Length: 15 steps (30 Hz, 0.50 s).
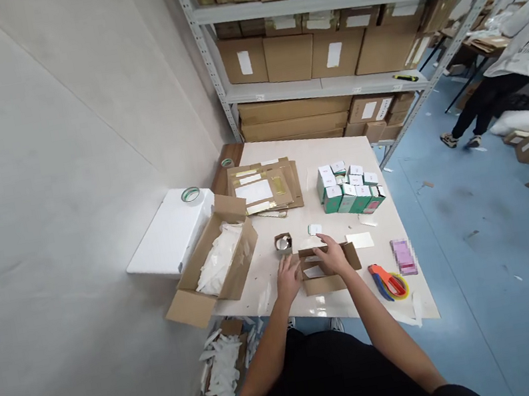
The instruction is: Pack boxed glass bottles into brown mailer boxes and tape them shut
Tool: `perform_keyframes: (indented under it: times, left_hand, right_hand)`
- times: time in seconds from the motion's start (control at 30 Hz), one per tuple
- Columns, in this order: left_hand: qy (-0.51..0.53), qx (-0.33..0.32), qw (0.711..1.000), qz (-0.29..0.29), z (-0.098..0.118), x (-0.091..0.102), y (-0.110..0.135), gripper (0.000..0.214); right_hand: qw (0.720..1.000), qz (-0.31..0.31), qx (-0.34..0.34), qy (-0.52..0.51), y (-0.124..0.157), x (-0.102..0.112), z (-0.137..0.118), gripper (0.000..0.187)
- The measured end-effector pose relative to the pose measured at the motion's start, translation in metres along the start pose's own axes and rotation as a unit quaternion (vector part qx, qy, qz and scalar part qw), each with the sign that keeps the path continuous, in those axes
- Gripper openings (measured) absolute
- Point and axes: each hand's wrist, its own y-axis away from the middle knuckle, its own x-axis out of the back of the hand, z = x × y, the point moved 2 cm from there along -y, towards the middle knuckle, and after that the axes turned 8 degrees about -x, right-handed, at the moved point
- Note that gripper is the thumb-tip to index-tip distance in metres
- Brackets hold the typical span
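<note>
A small open cardboard box stands near the table's front edge, with white paper pieces inside. My left hand is closed at its left end, fingers hiding the flap there. At the back wall, my right hand grips the cardboard, thumb on the inner side and index finger beyond it. Just behind my left hand sits a little open carton with a round, shiny metallic thing in it. A small white-and-green box lies beyond my right fingertips, and a white card lies to its right.
Green-and-white boxes cluster at the back right. An orange tape dispenser and a pink pack lie at right. Flattened cardboard is stacked behind. A larger open carton holds white paper at left. Shelves stand behind; another person stands far right.
</note>
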Motion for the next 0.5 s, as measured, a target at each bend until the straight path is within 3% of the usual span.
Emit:
perform_keyframes:
  times: [0.2, 0.37, 0.5]
  left_hand:
    - [0.088, 0.090, 0.990, 0.059, -0.049, 0.047, -0.023, 0.073]
    - [0.205, 0.175, 0.962, 0.034, -0.072, 0.051, -0.044, 0.096]
    - [0.257, 0.190, 0.947, 0.040, -0.084, 0.053, -0.054, 0.098]
  right_hand:
    - [0.991, -0.026, -0.112, -0.065, -0.035, -0.081, -0.018, 0.069]
    - [0.981, -0.047, -0.185, -0.012, -0.061, -0.129, -0.028, 0.074]
    - [0.981, -0.054, -0.170, -0.073, -0.061, -0.158, -0.031, 0.070]
